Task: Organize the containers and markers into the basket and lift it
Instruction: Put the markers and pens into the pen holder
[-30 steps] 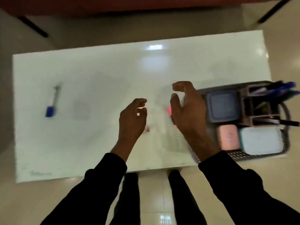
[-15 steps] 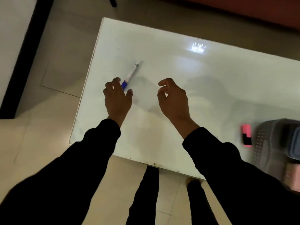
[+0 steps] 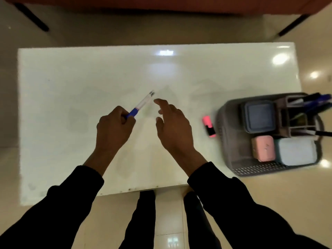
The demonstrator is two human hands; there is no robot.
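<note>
Your left hand [image 3: 115, 128] is curled round the blue cap end of a marker [image 3: 142, 105], fingers and thumb pinching it; the clear barrel points up and away to the right, tip toward the table's middle; whether the barrel touches the table [image 3: 71, 83] or sits just above it, I cannot tell. Your right hand [image 3: 172, 126] is just beside it over the table, holding nothing; fingers loosely spread and slightly bent, forefinger reaching toward the marker's far end, not touching it.

A pink highlighter [image 3: 209, 126] lies flat on the table, right of your right hand, just beside the left wall of the basket [image 3: 226, 141]; contact with the wall cannot be told. The grey basket sits at the table's right near corner, its near edge overhanging the table. Inside it: a dark blue container [image 3: 259, 116] at the far left; a pink container [image 3: 263, 150] at the near left; a pale blue container [image 3: 296, 151] touching the pink one's right side; a brown pen holder [image 3: 285, 121] at the far right with blue and black pens [image 3: 318, 101] leaning out to the right; picture blurred there.
</note>
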